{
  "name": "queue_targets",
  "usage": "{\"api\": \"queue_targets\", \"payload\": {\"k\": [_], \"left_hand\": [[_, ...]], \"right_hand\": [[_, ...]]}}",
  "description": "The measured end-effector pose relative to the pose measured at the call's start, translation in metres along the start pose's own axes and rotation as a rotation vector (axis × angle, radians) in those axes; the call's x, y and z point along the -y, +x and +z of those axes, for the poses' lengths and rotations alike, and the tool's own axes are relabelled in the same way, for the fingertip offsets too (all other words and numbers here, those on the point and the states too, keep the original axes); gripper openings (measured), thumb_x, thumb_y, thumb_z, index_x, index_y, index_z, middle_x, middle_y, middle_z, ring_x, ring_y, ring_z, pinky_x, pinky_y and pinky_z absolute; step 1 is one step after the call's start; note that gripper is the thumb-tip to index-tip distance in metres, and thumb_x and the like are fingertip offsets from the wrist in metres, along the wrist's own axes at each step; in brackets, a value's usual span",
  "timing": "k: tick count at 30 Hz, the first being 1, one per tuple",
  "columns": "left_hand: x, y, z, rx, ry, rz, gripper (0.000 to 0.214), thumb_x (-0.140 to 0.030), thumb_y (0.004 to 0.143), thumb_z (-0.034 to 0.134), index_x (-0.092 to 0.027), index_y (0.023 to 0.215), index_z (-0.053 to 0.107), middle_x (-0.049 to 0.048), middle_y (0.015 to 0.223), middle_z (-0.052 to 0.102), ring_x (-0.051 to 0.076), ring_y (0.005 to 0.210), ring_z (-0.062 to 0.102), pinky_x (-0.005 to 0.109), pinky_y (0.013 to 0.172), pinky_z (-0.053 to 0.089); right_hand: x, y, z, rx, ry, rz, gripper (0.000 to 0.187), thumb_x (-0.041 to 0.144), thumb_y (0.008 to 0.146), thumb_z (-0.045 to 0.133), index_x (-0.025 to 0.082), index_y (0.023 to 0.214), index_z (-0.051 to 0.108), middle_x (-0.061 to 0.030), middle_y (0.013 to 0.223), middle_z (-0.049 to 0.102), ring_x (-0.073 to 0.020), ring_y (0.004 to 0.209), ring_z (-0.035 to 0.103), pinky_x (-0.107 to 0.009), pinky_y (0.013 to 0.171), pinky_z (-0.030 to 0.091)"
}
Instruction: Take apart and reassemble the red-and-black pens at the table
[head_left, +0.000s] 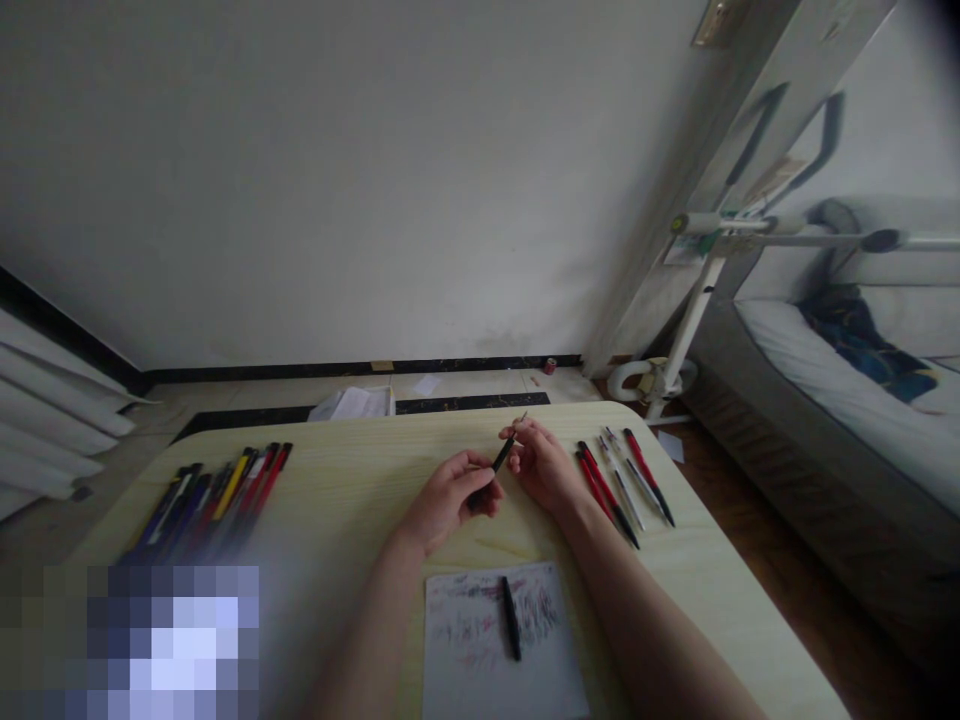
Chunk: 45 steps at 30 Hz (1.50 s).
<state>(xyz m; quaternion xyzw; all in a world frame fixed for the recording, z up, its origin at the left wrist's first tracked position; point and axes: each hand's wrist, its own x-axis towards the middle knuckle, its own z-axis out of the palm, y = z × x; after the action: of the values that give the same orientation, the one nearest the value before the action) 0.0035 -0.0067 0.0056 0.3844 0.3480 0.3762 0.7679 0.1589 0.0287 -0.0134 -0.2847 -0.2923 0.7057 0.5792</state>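
Both my hands meet over the middle of a pale wooden table (352, 470). My left hand (450, 497) is closed round the lower end of a thin black pen (500, 457). My right hand (541, 462) pinches the pen's upper end, where a thin tip sticks out beyond the fingers. A white sheet of paper (495, 645) covered in red and dark scribbles lies in front of me, with a black pen part (511, 617) resting on it.
A row of several pens (217, 497) in blue, black, yellow and red lies on the left. Several red and silver pens (622, 480) lie on the right. A bed (840, 390) and a white stand (675, 350) are beyond the table's right edge.
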Motion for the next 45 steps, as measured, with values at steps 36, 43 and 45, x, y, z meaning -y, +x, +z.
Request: {"api": "queue_targets", "payload": {"k": [36,43,45], "left_hand": [[0.001,0.000,-0.001,-0.040,0.021,-0.020,0.022,-0.033,0.074,0.059,-0.016,0.085,0.051,0.0017,0.070,0.060,0.009,0.053,0.053,0.021,0.051,0.039],[-0.001,-0.001,0.007,-0.022,0.136,0.031,0.027,-0.034,0.072,0.061,-0.011,0.086,0.061,0.0052,0.068,0.061,0.013,0.058,0.056,0.025,0.059,0.042],[0.001,-0.001,0.011,-0.050,0.238,0.104,0.025,-0.034,0.073,0.060,-0.011,0.083,0.063,0.0054,0.067,0.062,0.014,0.060,0.056,0.025,0.060,0.042]], "right_hand": [[0.011,-0.002,0.000,-0.067,0.200,-0.005,0.012,0.024,0.069,0.064,0.019,0.077,0.058,0.0059,0.063,0.048,-0.0036,0.045,0.038,-0.013,0.040,0.037],[0.011,-0.001,0.002,-0.115,0.092,-0.046,0.012,0.026,0.068,0.065,0.019,0.075,0.058,0.0051,0.065,0.052,-0.0037,0.045,0.040,-0.015,0.040,0.035],[0.014,-0.001,0.006,-0.121,0.046,-0.081,0.011,0.026,0.068,0.066,0.018,0.074,0.059,0.0043,0.067,0.054,-0.0038,0.047,0.042,-0.015,0.042,0.036]]}}
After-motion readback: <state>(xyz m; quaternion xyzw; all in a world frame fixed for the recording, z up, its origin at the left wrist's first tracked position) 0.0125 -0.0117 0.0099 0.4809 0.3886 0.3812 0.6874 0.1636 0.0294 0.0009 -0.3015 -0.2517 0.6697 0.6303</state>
